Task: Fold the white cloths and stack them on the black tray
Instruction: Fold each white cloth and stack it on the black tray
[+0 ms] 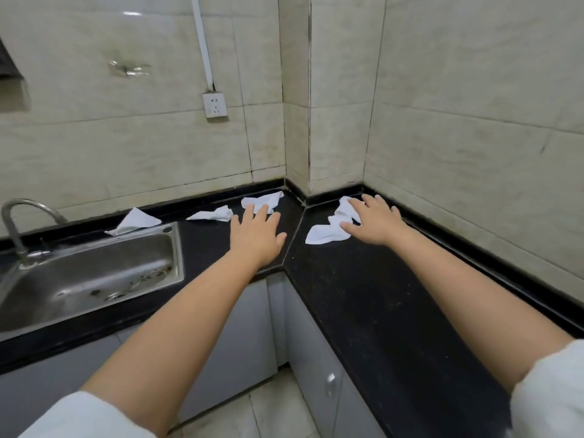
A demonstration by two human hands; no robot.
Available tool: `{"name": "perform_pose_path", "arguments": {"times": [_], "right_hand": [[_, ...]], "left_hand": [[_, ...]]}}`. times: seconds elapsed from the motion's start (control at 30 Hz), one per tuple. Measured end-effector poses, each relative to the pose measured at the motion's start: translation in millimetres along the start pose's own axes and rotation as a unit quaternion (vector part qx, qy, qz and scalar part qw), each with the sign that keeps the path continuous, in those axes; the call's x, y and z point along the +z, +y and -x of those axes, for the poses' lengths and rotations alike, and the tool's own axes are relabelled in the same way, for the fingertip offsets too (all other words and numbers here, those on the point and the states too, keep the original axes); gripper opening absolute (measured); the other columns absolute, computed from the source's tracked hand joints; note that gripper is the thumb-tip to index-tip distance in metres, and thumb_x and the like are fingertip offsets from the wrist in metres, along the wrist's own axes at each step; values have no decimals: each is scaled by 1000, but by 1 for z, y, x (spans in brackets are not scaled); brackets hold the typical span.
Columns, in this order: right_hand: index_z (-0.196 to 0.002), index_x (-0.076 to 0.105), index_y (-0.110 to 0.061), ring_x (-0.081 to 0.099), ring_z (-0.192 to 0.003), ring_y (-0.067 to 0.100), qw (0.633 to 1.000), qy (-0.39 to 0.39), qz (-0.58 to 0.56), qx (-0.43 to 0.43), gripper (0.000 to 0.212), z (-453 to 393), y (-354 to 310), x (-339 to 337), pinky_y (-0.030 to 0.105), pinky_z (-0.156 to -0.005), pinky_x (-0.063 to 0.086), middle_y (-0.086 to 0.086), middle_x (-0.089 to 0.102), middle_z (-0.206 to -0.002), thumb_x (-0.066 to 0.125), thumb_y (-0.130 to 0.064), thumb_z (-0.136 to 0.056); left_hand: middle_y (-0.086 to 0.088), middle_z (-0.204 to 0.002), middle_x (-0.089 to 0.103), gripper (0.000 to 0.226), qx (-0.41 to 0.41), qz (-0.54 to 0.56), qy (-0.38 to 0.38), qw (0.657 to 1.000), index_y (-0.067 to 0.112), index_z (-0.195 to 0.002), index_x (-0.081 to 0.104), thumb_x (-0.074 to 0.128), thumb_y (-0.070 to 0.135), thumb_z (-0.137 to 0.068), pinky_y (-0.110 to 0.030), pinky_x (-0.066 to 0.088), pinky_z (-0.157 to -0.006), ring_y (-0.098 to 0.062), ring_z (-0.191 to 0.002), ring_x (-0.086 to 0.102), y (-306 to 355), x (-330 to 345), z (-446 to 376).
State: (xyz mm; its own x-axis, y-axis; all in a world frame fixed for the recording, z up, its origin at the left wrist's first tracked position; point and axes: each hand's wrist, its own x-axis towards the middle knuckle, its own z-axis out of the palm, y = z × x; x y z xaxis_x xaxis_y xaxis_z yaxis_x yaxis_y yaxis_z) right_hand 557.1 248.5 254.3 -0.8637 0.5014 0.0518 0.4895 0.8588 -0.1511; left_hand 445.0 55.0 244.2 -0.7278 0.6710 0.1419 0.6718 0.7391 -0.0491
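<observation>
Even, diffuse overhead light is filling the scene. Glare is showing on the wall tiles (132, 14) and the sink (94, 263). Shadows are staying faint. Wide-angle distortion is bending lines near the edges. Focus is holding slightly soft throughout.

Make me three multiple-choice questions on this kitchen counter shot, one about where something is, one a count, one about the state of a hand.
1. Where is the cloth under the right hand?
A. in the sink
B. on the counter near the right wall
C. on the floor

2. How many white cloths lie on the black counter?
A. two
B. four
C. six

3. How is the left hand?
A. clenched in a fist
B. fingers spread, reaching to a cloth
C. gripping the tap

Answers:
1. B: the right cloth lies on the counter past the corner seam.
2. B: also the cloth by the sink, the middle cloth and the corner cloth.
3. B: its straight fingers overlap the corner cloth.
</observation>
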Motion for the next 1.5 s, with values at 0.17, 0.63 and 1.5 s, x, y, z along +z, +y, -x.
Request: {"name": "perform_pose_path", "arguments": {"times": [0.17,0.63,1.5], "right_hand": [[-144,18,-24,8,-143,28,999,-25,22,44,62,-86,19,42,53,-113,16,5,14,-155,38,-50,-91],[-144,21,-21,10,-143,29,958,-160,0,238,57,-278,52,193,54,-114,16,6,19,-154,39,-43,-94],[-96,62,1,61,-88,41,973,65,47,216,16,-268,154,121,44,-77,47,26,65,-91,56,-4,-82]], "left_hand": [[-4,-157,13,51,33,21,-39,998,22,-144,25,34,40,-97,-51,14,-115,-28,-145,4,-18,54,-92],[-7,-151,26,47,231,44,-197,952,16,-139,33,38,36,-97,-46,22,-112,-27,-141,18,-10,238,-333],[-23,-108,60,35,393,384,-79,832,0,-122,55,50,18,-92,-30,37,-82,-34,-98,57,90,203,-442]]}}
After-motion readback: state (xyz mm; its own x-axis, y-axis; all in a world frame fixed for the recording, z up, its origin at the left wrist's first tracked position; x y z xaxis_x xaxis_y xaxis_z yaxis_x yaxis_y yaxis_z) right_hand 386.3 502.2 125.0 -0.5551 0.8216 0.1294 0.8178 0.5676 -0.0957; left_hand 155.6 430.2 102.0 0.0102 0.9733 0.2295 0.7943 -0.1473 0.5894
